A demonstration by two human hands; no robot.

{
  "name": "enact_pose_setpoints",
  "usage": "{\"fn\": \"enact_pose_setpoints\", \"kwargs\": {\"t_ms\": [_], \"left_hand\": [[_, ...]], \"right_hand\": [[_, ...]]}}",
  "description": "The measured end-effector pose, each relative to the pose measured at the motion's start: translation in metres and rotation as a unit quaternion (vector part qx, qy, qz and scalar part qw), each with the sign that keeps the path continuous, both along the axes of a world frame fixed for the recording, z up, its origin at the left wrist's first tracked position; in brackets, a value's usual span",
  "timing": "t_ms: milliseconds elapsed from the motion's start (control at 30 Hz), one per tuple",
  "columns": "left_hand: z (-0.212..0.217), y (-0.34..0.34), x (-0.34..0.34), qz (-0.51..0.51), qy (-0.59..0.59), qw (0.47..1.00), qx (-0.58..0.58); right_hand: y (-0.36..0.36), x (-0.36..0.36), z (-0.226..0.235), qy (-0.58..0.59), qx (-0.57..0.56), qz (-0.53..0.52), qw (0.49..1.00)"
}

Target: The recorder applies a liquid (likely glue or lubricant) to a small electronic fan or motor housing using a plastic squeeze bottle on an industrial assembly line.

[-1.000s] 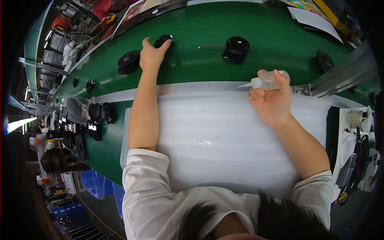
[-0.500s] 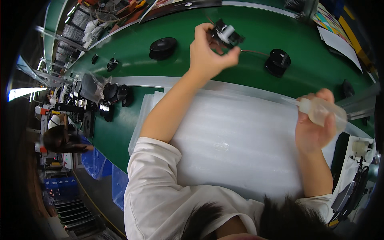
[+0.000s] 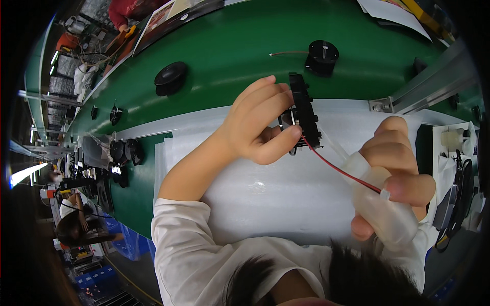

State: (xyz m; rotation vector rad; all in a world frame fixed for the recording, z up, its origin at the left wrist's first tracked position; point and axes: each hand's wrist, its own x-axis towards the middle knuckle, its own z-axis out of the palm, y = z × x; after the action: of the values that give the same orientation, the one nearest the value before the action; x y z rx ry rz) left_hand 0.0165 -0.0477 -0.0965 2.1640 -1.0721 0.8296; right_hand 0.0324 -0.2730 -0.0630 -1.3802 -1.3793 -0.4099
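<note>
My left hand (image 3: 250,122) is closed around a black plastic part (image 3: 305,109) with a ridged edge, its kind unclear, tilted nearly on edge above the mat. From its lower side a thin red and dark wire (image 3: 332,166) runs to a small white plug at my right fingers. My right hand (image 3: 398,158) grips a translucent squeeze bottle (image 3: 383,209) slantwise. The bottle's narrow clear nozzle points up-left at the black part; whether the tip touches is unclear.
White foam sheeting (image 3: 240,204) covers the near bench. Beyond it, a green belt (image 3: 229,46) carries a black spool-like part with a lead (image 3: 322,58) and a round black part (image 3: 171,76). A metal post (image 3: 434,76) stands right. Another person (image 3: 76,227) is far left.
My left hand has brought the black part nearer, over the foam sheet, and turned it edge-on. My right hand has moved inward, with the bottle's nozzle now by the part. The view has shifted.
</note>
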Motion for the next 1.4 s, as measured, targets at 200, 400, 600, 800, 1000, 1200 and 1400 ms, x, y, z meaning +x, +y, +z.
{"fn": "enact_pose_setpoints", "kwargs": {"t_ms": [200, 400, 600, 800, 1000, 1200, 1400], "left_hand": [[0.005, -0.002, -0.009, 0.027, -0.003, 1.0, 0.008], [0.004, -0.006, -0.01, 0.06, -0.075, 0.995, 0.004], [0.003, -0.001, -0.01, 0.076, -0.074, 0.994, 0.004], [-0.009, -0.003, -0.003, 0.07, -0.11, 0.99, -0.049], [0.001, -0.001, -0.014, 0.086, 0.011, 0.995, -0.043], [-0.003, -0.001, -0.016, 0.096, 0.05, 0.989, -0.101], [0.004, -0.01, -0.023, 0.138, 0.189, 0.955, -0.181]], "right_hand": [[0.002, 0.007, -0.001, -0.014, -0.039, 0.014, 0.999], [0.0, 0.006, 0.004, -0.032, -0.087, -0.009, 0.996], [0.001, 0.006, 0.002, -0.036, -0.091, -0.01, 0.995], [0.0, 0.003, 0.004, -0.034, -0.106, -0.015, 0.994], [0.01, 0.006, -0.007, -0.047, 0.015, -0.036, 0.998], [0.011, 0.003, -0.006, -0.051, 0.022, -0.045, 0.997], [0.01, -0.002, -0.006, -0.038, 0.042, -0.072, 0.996]]}}
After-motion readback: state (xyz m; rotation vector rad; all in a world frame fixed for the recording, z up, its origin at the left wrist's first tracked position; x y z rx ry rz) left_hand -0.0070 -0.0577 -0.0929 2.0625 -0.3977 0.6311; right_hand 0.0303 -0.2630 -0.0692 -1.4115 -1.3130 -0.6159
